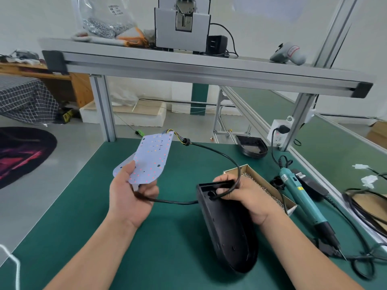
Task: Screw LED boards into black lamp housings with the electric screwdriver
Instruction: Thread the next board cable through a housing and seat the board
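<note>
The left hand (132, 195) pinches the board (150, 158) by its lower edge, thumb on the LED face and fingers curled behind, and holds it tilted up off the mat (167, 248). The right hand (249, 197) is wrapped round the far end of the housing (228, 237), which stands on its edge on the mat with its hollow side toward that hand. The cable (226, 155) arcs from the top of the board over to the right hand. Another stretch runs from the housing back under the left hand, so it looks as if it is being fed through.

To my eye this lamp is barely started. The board is well clear of the housing, no screw is in, and the screwdriver (303, 197) lies unused to the right beside the screw box (270, 185). A second housing (251, 147) sits at the back, and I cannot tell what state it is in.
</note>
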`<state>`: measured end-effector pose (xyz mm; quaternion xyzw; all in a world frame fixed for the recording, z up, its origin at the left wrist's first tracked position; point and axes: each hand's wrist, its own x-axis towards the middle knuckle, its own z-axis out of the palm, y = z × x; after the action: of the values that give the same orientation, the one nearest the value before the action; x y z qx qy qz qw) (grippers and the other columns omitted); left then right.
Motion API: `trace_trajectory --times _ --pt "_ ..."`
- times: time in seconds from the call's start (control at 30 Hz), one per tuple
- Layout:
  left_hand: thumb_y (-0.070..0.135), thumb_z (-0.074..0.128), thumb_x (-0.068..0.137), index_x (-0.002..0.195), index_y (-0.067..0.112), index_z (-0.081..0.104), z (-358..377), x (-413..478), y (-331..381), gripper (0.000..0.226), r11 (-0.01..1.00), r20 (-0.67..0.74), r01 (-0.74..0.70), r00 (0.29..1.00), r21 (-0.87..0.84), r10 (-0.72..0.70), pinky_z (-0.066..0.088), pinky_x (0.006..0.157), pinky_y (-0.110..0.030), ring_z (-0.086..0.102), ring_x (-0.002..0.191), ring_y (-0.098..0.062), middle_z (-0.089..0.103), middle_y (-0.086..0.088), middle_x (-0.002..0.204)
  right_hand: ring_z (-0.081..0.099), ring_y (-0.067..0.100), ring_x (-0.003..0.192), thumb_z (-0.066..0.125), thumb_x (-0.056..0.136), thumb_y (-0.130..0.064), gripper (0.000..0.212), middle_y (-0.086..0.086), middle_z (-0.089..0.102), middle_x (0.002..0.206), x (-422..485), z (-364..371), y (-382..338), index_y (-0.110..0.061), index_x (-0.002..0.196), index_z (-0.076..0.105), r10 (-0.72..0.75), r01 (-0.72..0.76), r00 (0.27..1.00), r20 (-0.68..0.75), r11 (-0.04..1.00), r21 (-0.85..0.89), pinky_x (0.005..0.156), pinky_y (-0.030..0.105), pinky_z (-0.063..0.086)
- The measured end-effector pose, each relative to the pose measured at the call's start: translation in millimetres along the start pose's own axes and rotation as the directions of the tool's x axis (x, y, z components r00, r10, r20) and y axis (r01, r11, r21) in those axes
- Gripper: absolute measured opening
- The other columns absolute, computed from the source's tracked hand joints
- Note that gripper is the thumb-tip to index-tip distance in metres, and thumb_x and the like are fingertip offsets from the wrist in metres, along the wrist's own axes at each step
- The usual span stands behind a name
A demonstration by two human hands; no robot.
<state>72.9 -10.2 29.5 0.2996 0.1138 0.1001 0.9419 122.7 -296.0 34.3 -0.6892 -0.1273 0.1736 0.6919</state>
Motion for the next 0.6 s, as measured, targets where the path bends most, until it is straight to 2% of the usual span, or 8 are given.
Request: trace_trajectory --times 0.1,0.2,0.27,0.3,0.37,0.43,0.53,0.6 --pt "0.029 0.061 0.095 0.088 0.022 0.059 -4.7 7.3 7.0 0.01 0.975 -0.053 -0.058 0.996 0.215 0.07 0.02 0.039 -0.022 0.018 0.048 -0.012 0.055 0.006 0.075 0.07 0.026 0.093 0.067 0.092 0.009 0.03 0.015 0.075 0.102 6.2 -4.4 2.7 -0.008 0.116 0.074 0.082 -0.078 0.992 -0.1 0.996 0.045 0.086 0.039 0.057" --pt "0.035 0.059 0.096 0.091 0.022 0.06 -7.4 8.7 11.1 0.014 0.922 0.075 -0.094 0.995 0.377 0.07 0.018 0.04 -0.019 0.013 0.047 -0.01 0.047 0.006 0.071 0.073 0.027 0.087 0.055 0.092 0.011 0.04 0.018 0.075 0.099 10.3 -2.1 3.9 -0.014 0.113 0.078 0.14 -0.118 0.972 -0.187 0.985 0.125 0.076 0.039 0.061" --pt "0.038 0.06 0.093 0.1 0.02 0.059 -8.1 6.6 10.8 0.019 0.893 0.177 -0.09 0.984 0.44 0.012 0.02 0.04 -0.017 0.014 0.044 -0.008 0.041 0.005 0.071 0.074 0.025 0.082 0.051 0.094 0.004 0.039 0.016 0.075 0.096 11.1 -1.5 4.1 -0.018 0.109 0.081 0.17 -0.134 0.966 -0.197 0.974 0.185 0.07 0.036 0.061" --pt "0.039 0.061 0.092 0.103 0.02 0.06 -8.6 5.0 10.3 0.022 0.888 0.212 -0.074 0.977 0.454 -0.026 0.021 0.04 -0.017 0.015 0.043 -0.007 0.042 0.006 0.071 0.074 0.024 0.083 0.053 0.097 -0.004 0.035 0.015 0.076 0.098 10.7 -0.9 3.8 -0.02 0.109 0.081 0.185 -0.144 0.965 -0.185 0.966 0.214 0.072 0.036 0.062" --pt "0.043 0.065 0.09 0.096 0.024 0.065 -8.0 -0.2 9.5 0.02 0.885 0.273 -0.009 0.952 0.466 -0.135 0.021 0.041 -0.016 0.017 0.044 -0.006 0.046 0.008 0.069 0.075 0.023 0.088 0.06 0.102 -0.021 0.023 0.011 0.078 0.101 8.5 0.1 3.6 -0.021 0.111 0.081 0.183 -0.142 0.969 -0.167 0.962 0.235 0.08 0.038 0.06" --pt "0.048 0.074 0.086 0.086 0.027 0.069 -6.4 -7.6 11.0 0.022 0.855 0.354 0.062 0.893 0.515 -0.278 0.022 0.042 -0.017 0.02 0.046 -0.006 0.043 0.008 0.066 0.074 0.02 0.087 0.066 0.103 -0.026 0.016 0.009 0.078 0.1 7.2 2.9 4.4 -0.019 0.109 0.079 0.114 -0.081 0.976 -0.183 0.981 0.179 0.078 0.036 0.06" --pt "0.054 0.085 0.081 0.092 0.023 0.073 -0.5 -20.8 7.7 0.035 0.715 0.435 0.036 0.772 0.698 -0.463 0.028 0.044 -0.02 0.027 0.053 -0.012 0.04 0.001 0.07 0.072 0.02 0.09 0.065 0.105 -0.023 0.012 0.011 0.076 0.102 5.3 8.2 5.4 -0.018 0.106 0.076 0.013 -0.008 0.977 -0.214 1.0 0.022 0.082 0.038 0.057" --pt "0.053 0.079 0.087 0.108 0.022 0.078 7.7 -29.7 -0.7 0.037 0.54 0.418 -0.109 0.764 0.834 -0.491 0.035 0.047 -0.023 0.041 0.059 -0.016 0.052 -0.006 0.077 0.073 0.032 0.101 0.065 0.105 -0.023 0.013 0.014 0.077 0.112 4.2 9.6 4.4 -0.015 0.109 0.074 -0.028 0.02 0.983 -0.184 0.999 -0.049 0.093 0.048 0.055"
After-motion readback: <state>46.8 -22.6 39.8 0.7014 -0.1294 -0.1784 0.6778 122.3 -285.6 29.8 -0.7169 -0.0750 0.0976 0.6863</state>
